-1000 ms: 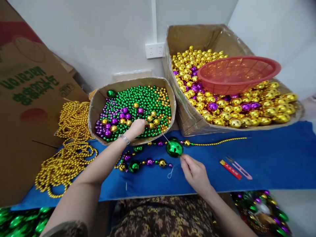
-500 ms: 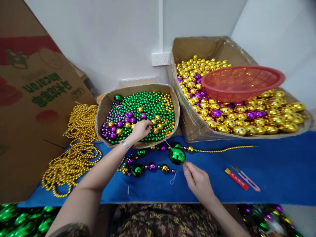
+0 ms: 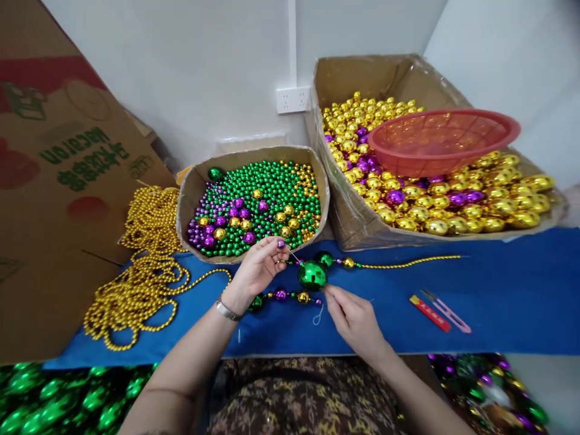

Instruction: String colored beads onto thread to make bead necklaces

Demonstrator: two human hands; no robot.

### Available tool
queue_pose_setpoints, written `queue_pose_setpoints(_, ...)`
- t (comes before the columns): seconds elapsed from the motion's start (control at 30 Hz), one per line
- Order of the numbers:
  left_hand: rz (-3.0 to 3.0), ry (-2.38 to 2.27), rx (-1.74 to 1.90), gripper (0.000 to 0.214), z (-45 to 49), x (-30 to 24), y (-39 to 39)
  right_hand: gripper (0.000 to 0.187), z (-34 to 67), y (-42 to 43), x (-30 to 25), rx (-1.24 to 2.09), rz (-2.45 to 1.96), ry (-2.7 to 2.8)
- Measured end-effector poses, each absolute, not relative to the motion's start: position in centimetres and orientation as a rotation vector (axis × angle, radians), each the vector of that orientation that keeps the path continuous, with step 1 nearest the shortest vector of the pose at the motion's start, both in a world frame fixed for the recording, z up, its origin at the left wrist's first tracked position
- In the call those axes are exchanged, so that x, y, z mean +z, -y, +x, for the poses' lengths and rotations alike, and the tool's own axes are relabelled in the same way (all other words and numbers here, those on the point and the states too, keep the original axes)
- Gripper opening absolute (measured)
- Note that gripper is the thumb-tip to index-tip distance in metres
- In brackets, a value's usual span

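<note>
My left hand (image 3: 263,266) pinches a small purple bead (image 3: 281,244) at the tip of a thin needle or wire, just in front of the bead box (image 3: 183,226). That thin line leads into a large shiny green ball (image 3: 312,275). My right hand (image 3: 352,317) is closed at the ball's lower right side; its fingertips grip there, and what lies between them is hidden. Behind and beside the ball, a string of green, purple and gold beads (image 3: 348,263) lies on the blue cloth, ending in a white thread loop (image 3: 318,315).
Gold bead strands (image 3: 131,308) lie at left beside a large carton (image 3: 67,254). At right stands a big box (image 3: 357,223) of gold and purple balls, with a red plastic basket (image 3: 444,142) on top. Pink snips (image 3: 448,311) and a red packet (image 3: 429,314) rest on the blue cloth (image 3: 507,290).
My left hand has come out of the bead box toward me with a purple bead at the needle's tip. The green ball and my right hand have shifted slightly left.
</note>
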State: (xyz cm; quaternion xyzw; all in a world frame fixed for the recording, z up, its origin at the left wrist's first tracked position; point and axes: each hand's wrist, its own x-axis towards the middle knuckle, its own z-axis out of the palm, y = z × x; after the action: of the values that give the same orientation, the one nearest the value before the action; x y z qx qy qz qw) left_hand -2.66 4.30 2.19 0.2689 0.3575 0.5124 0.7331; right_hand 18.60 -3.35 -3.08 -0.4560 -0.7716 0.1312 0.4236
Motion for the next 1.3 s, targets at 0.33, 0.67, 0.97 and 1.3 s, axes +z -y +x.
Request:
queue_pose_setpoints(0.33,0.699,-0.832,1.168,0.022,-2.6,2.3,-4.0,0.022,18.7,3.4,-3.4,0.308,-1.162,1.982)
queue_pose_setpoints(0.67,0.712,-0.880,1.147,0.022,-2.4,2.3,-3.8,0.023,18.9,3.7,-3.4,0.310,-1.167,1.987)
queue_pose_setpoints(0.97,1.688,-1.390,1.172,0.019,-5.1,2.6,-6.4,0.022,19.7,3.8,-3.5,0.325,-1.214,1.940)
queue_pose_setpoints(1.3,2.603,-1.412,0.443,0.023,-1.2,2.9,-11.6,0.022,20.2,3.8,-3.6,0.288,-1.235,1.890)
